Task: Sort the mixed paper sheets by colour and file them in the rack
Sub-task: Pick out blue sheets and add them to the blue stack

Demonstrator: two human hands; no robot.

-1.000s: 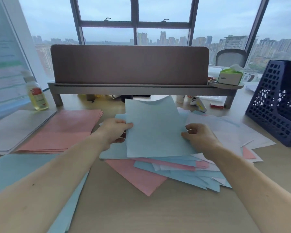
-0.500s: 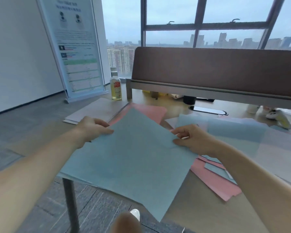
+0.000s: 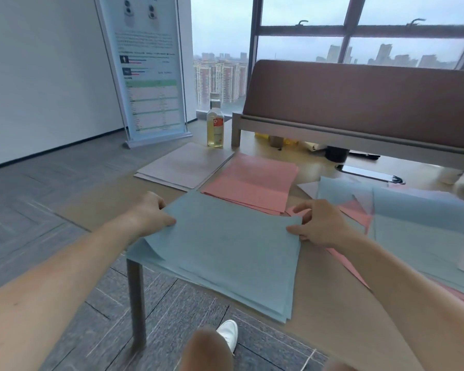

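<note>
A blue sheet (image 3: pixel 231 236) lies on top of the blue stack (image 3: pixel 252 295) at the table's near left corner. My left hand (image 3: pixel 152 214) pinches the sheet's left edge, and my right hand (image 3: pixel 319 223) pinches its right edge. Behind it lies the pink stack (image 3: pixel 255 180), and further back left the white stack (image 3: pixel 185 164). The mixed heap of blue, pink and white sheets (image 3: pixel 413 226) spreads at the right. The file rack is out of view.
A bottle of yellow liquid (image 3: pixel 215 121) stands at the table's far left corner. A brown desk divider (image 3: pixel 359 103) on a raised shelf runs along the back. A standing banner (image 3: pixel 150 70) is on the floor at left. The table's left edge and leg (image 3: pixel 137 298) are near.
My view swung left from the mixed heap. Both hands carried the blue sheet left and lowered it onto the blue stack at the table's corner.
</note>
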